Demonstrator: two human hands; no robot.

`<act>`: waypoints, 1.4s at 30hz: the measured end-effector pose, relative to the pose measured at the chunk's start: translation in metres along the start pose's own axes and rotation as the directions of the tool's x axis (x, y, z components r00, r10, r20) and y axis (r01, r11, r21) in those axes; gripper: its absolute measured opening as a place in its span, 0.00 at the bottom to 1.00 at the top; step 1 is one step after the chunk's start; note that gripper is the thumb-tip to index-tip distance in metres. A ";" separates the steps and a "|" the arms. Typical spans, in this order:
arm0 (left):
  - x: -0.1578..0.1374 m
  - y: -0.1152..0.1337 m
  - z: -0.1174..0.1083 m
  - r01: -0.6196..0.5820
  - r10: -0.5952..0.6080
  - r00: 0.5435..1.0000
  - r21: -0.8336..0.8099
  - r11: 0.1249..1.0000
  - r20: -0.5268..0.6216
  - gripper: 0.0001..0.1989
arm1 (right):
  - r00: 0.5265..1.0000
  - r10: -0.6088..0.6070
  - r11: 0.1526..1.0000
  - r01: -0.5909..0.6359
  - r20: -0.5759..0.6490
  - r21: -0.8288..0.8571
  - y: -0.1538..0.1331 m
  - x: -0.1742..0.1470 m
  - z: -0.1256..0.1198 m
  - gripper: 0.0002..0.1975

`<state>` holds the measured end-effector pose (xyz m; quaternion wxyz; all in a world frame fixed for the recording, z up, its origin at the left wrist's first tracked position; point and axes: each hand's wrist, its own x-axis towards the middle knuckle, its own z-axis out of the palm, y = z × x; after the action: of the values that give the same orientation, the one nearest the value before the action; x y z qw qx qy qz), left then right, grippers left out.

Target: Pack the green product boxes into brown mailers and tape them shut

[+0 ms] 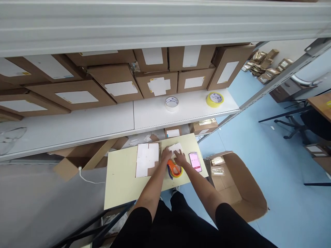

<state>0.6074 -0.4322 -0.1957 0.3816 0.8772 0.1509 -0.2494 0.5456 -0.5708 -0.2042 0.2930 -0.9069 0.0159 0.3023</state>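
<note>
On a pale yellow table, a small flat white packet (pixel 176 148) lies under my two hands. My left hand (pixel 166 154) grips its left edge, fingers closed. The fingers of my right hand (pixel 179 157) are spread and rest on its near side. Just below my hands is an orange tape dispenser (pixel 171 165) with a roll of yellow tape. To the left lies a flat cardboard box (pixel 152 170) partly covered by white paper. A phone (pixel 195 162) with a pink screen is on the right of the table (pixel 121 175). The packet's underside is hidden.
Labelled cardboard boxes (pixel 155 82) fill the shelf (pixel 150 105) ahead, with a white tape roll (pixel 171 103) and a yellow one (pixel 214 99). An open carton (pixel 240 179) holding small packets stands on the floor at right. Another open box (pixel 88 156) sits left, below the shelf.
</note>
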 end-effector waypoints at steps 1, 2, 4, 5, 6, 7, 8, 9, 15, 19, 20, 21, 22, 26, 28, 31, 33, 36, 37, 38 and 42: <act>-0.002 0.000 -0.002 -0.035 0.035 0.999 0.030 0.999 -0.002 0.25 | 1.000 0.000 1.000 0.000 -0.019 0.019 0.001 -0.001 0.001 0.36; -0.005 0.001 -0.004 -0.080 0.080 0.997 0.059 0.995 -0.005 0.21 | 0.999 0.001 0.999 0.002 -0.053 0.053 0.002 -0.003 0.001 0.36; -0.012 0.004 -0.011 -0.209 0.211 0.978 0.103 0.973 -0.009 0.15 | 0.985 0.001 0.987 0.028 -0.173 0.161 0.006 -0.008 -0.004 0.36; -0.015 0.007 -0.016 -0.293 0.295 0.955 0.116 0.949 0.000 0.11 | 0.968 0.010 0.971 0.051 -0.252 0.233 0.008 -0.011 -0.008 0.35; -0.019 0.010 -0.022 -0.377 0.378 0.926 0.117 0.919 0.015 0.08 | 0.944 0.030 0.946 0.080 -0.330 0.314 0.010 -0.015 -0.013 0.35; -0.022 0.013 -0.028 -0.449 0.448 0.894 0.102 0.888 0.036 0.06 | 0.918 0.055 0.909 0.117 -0.393 0.401 0.012 -0.019 -0.019 0.35; -0.026 0.016 -0.036 -0.506 0.502 0.862 0.076 0.859 0.065 0.07 | 0.898 0.081 0.859 0.158 -0.433 0.488 0.012 -0.024 -0.026 0.33; -0.029 0.020 -0.043 -0.545 0.539 0.836 0.042 0.837 0.100 0.08 | 0.889 0.097 0.798 0.198 -0.447 0.568 0.012 -0.029 -0.033 0.31; -0.041 0.039 -0.096 -0.492 0.509 0.801 -0.137 0.859 0.315 0.18 | 0.900 0.114 0.493 0.317 -0.421 0.811 0.004 -0.072 -0.076 0.19; -0.049 0.051 -0.121 -0.459 0.495 0.780 -0.188 0.868 0.383 0.20 | 0.881 0.157 0.448 0.340 -0.447 0.827 -0.003 -0.093 -0.088 0.20; -0.051 0.053 -0.124 -0.460 0.500 0.774 -0.199 0.866 0.388 0.20 | 0.879 0.162 0.438 0.344 -0.450 0.830 -0.005 -0.096 -0.088 0.20; -0.053 0.056 -0.126 -0.457 0.502 0.771 -0.208 0.865 0.392 0.20 | 0.877 0.167 0.427 0.347 -0.450 0.835 -0.007 -0.098 -0.087 0.21; -0.055 0.058 -0.128 -0.450 0.499 0.770 -0.216 0.866 0.397 0.19 | 0.878 0.171 0.416 0.347 -0.447 0.840 -0.009 -0.100 -0.086 0.21; -0.060 0.059 -0.132 -0.396 0.487 0.789 -0.296 0.869 0.376 0.20 | 0.870 0.218 0.343 0.355 -0.441 0.870 -0.010 -0.107 -0.086 0.22; -0.060 0.059 -0.136 -0.376 0.491 0.811 -0.361 0.853 0.317 0.21 | 0.846 0.276 0.284 0.382 -0.457 0.879 -0.005 -0.113 -0.091 0.23; -0.058 0.062 -0.138 -0.378 0.497 0.830 -0.401 0.834 0.252 0.21 | 0.839 0.280 0.236 0.412 -0.467 0.880 -0.001 -0.122 -0.103 0.24; -0.059 0.067 -0.131 -0.398 0.508 0.830 -0.394 0.828 0.229 0.21 | 0.863 0.205 0.235 0.414 -0.462 0.879 -0.006 -0.126 -0.111 0.23; -0.066 0.074 -0.114 -0.417 0.513 0.845 -0.413 0.810 0.152 0.26 | 0.887 0.087 0.242 0.422 -0.453 0.874 -0.026 -0.127 -0.116 0.22; -0.070 0.074 -0.110 -0.415 0.506 0.855 -0.433 0.800 0.115 0.29 | 0.890 0.051 0.254 0.428 -0.454 0.867 -0.034 -0.126 -0.116 0.21; -0.075 0.072 -0.109 -0.409 0.493 0.867 -0.457 0.790 0.076 0.32 | 0.890 0.018 0.273 0.434 -0.455 0.859 -0.041 -0.126 -0.117 0.19; -0.103 0.048 -0.123 -0.384 0.432 0.901 -0.538 0.751 -0.040 0.36 | 0.885 -0.087 0.375 0.455 -0.458 0.808 -0.065 -0.126 -0.117 0.17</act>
<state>0.5831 -0.3796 -0.0383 0.6610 0.7360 0.0024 -0.1459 0.5190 -0.5989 -0.0242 0.7693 -0.6339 0.0731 0.0316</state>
